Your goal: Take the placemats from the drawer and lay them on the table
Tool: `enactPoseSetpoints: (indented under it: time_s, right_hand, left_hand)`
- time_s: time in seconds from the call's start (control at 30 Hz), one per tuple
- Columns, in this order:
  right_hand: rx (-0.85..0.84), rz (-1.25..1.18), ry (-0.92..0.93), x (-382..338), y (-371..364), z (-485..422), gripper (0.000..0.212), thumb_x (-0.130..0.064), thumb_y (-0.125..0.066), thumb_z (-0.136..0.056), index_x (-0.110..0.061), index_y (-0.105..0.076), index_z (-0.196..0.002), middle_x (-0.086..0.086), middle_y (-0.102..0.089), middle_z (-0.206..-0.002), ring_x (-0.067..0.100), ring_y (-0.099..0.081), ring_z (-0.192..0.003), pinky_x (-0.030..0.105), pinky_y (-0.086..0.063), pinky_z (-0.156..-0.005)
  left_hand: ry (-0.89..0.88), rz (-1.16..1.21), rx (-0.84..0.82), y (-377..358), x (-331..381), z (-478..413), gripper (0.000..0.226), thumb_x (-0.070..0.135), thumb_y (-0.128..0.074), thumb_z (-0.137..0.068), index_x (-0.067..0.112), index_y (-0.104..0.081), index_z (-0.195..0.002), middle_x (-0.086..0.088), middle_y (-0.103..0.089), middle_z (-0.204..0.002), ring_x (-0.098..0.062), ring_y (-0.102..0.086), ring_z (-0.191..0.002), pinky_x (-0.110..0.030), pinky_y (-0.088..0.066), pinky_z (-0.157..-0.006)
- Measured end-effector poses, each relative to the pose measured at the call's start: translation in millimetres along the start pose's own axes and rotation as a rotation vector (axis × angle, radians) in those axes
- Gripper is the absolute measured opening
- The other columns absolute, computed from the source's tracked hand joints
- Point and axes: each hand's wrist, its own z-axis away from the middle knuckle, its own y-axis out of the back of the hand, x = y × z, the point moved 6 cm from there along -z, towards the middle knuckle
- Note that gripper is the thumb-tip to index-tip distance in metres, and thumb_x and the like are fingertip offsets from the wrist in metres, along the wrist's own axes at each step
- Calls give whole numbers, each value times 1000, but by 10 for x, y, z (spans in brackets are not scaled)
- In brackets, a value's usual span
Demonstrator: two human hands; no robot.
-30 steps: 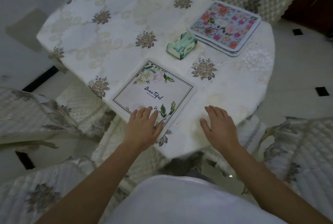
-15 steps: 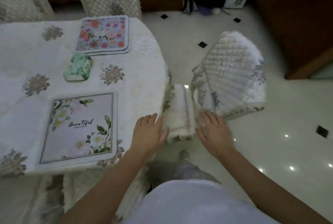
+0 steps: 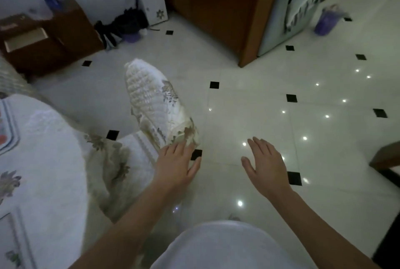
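The left grip (image 3: 176, 165) and right grip (image 3: 267, 167) are wide, flat and empty over the floor (image 3: 259, 106). A floral placemat (image 3: 5, 134) and second placemat (image 3: 10, 242) lie leftward on the bench (image 3: 43, 171). The drawer (image 3: 25, 38), apparently open, stands well ahead-left, nearer the left grip

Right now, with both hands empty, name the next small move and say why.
Probably walk round the quilted chair toward the wooden cabinet, where what looks like an open drawer shows. The left hand and right hand are both open, holding nothing, over the tiled floor beside the table, so fetching from it seems next.
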Motion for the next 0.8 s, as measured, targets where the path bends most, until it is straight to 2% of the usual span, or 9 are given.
enactPoseSetpoints:
  time_s: [0.17,0.33,0.43,0.57,0.8]
  right_hand:
    - [-56,-25,91,182,27,-548,57,-43,-47,-100,-16,-40,-150,4,-40,-155,25,-32,-144,42,-27,-117]
    - [-109,-41,223,-71,-22,-1115,57,-44,-44,-101,-16,-40,-150,4,-40,-155,25,-32,-144,39,-25,-117]
    - [-124,-49,254,-187,-74,-1399,57,-45,-44,-101,-16,-41,-149,4,-41,-155,25,-33,-143,39,-26,-117]
    - [-97,-64,193,-105,-84,-1705,57,-45,-42,-101,-19,-38,-151,2,-38,-156,22,-30,-144,38,-23,-118]
    - [-10,-66,-100,529,128,-1960,57,-45,-43,-101,-18,-38,-151,3,-39,-156,22,-31,-145,40,-26,-118]
  left_hand:
    - [64,36,18,54,203,-401,63,55,-24,-98,19,-53,-141,-7,-54,-145,-27,-50,-131,-41,-36,-109]
    - [190,37,35,200,32,-637,66,59,-20,-99,21,-49,-145,-6,-48,-150,-23,-46,-135,-41,-32,-111]
    - [200,33,57,286,-85,-849,65,57,-23,-99,19,-52,-142,-8,-52,-147,-26,-50,-132,-43,-37,-109]
    - [139,40,85,328,-146,-1306,57,53,-32,-99,19,-55,-139,-8,-55,-143,-27,-52,-129,-44,-39,-107]
    - [-132,52,19,316,216,-2394,65,56,-21,-100,18,-50,-144,-9,-49,-150,-28,-47,-135,-43,-34,-112]
